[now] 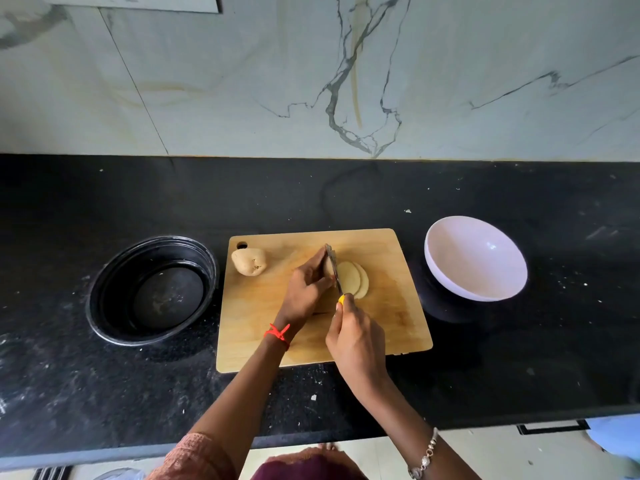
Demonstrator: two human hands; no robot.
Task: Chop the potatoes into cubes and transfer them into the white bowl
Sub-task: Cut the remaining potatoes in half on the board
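Note:
On the wooden cutting board (381, 327) my left hand (306, 289) grips a potato that its fingers almost wholly hide. My right hand (356, 337) holds a yellow-handled knife (334, 268), its blade standing against the hidden potato's right side. Two or three pale potato slices (353, 278) lean just right of the blade. A whole unpeeled potato (248, 260) lies at the board's far left corner. The white bowl (476, 259) stands empty on the counter right of the board.
A black round container (152, 289) sits empty left of the board. The black stone counter (311, 195) runs to a marble wall behind. Its front edge is near my body, with floor visible below.

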